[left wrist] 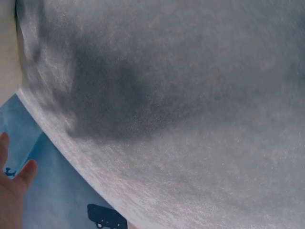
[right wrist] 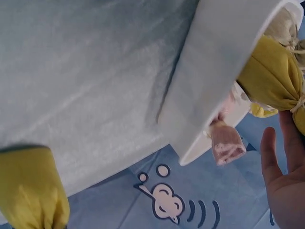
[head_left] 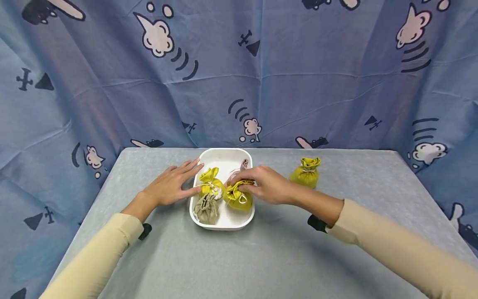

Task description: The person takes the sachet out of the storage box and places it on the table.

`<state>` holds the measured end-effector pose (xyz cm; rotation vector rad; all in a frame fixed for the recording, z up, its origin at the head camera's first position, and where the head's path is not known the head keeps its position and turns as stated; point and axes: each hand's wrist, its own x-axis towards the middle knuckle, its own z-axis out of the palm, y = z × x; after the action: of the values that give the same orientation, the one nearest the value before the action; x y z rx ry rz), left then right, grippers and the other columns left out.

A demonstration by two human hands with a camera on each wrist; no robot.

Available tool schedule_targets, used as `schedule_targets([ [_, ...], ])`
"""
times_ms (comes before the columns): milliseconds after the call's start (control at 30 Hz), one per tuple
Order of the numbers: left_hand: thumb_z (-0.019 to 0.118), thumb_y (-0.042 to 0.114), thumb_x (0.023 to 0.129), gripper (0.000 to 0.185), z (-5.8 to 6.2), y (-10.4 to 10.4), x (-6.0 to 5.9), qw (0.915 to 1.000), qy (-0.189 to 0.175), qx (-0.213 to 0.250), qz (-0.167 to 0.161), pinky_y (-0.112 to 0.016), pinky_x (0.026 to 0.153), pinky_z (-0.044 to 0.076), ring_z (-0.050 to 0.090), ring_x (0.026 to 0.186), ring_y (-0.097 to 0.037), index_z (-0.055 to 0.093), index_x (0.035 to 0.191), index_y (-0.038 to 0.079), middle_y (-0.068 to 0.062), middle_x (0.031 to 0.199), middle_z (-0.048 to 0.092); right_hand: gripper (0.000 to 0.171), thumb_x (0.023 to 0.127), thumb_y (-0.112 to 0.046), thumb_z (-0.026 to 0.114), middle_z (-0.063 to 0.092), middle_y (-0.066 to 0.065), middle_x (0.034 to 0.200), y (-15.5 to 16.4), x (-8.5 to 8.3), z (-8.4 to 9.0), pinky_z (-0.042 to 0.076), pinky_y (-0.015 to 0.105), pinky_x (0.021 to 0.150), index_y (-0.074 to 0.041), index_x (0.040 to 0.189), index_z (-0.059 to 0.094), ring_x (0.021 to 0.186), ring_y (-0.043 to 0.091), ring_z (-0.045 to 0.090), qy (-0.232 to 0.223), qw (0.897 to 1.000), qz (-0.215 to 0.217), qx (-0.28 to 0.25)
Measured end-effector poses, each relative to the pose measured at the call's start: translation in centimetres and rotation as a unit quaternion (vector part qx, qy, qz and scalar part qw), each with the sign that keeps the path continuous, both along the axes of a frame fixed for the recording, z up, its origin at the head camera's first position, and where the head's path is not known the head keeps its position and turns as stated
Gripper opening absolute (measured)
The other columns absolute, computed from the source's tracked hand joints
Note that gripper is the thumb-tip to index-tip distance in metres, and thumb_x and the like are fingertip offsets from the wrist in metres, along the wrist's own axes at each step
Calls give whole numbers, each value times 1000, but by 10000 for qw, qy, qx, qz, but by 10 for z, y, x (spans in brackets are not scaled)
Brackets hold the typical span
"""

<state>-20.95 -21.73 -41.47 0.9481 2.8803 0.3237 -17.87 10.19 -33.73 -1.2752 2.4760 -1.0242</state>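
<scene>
A white tray [head_left: 224,157] sits mid-table and holds several small drawstring pouches. My right hand [head_left: 240,185] pinches the gathered top of a yellow pouch [head_left: 238,200] at the tray's front right. In the right wrist view that yellow pouch [right wrist: 271,76] is above the tray wall [right wrist: 214,71], with my right hand [right wrist: 282,181] beside its tied neck. My left hand [head_left: 186,181] lies flat with straight fingers against the tray's left rim; only the left hand's edge [left wrist: 12,191] shows in its wrist view. A second yellow pouch [head_left: 210,177], a beige pouch [head_left: 206,209] and a pink pouch [head_left: 243,165] also lie in the tray.
Another yellow pouch [head_left: 307,172] stands upright on the grey table [head_left: 261,257] to the right of the tray, and shows as yellow pouch [right wrist: 31,191] in the right wrist view. A blue patterned cloth [head_left: 284,74] hangs behind and around the table.
</scene>
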Motion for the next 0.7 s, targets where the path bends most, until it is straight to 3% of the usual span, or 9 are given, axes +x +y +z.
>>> schedule_targets([
  [367, 45, 64, 97, 79, 0, 0, 0, 10000, -47, -32, 33, -60, 113, 26, 22, 149, -35, 21, 161, 23, -2, 166, 14, 22, 93, -2, 68, 73, -2, 108, 8, -4, 28, 53, 29, 75, -9, 112, 74, 92, 9, 65, -181, 9997, -173, 83],
  [700, 44, 64, 97, 80, 0, 0, 0, 9998, -148, -51, 74, -58, 114, 25, 19, 150, -31, 20, 161, 23, -1, 166, 13, 26, 92, 0, 68, 73, 0, 113, 34, -9, 38, 54, 33, 80, -10, 114, 74, 98, 11, 65, -123, 9987, -482, 100],
])
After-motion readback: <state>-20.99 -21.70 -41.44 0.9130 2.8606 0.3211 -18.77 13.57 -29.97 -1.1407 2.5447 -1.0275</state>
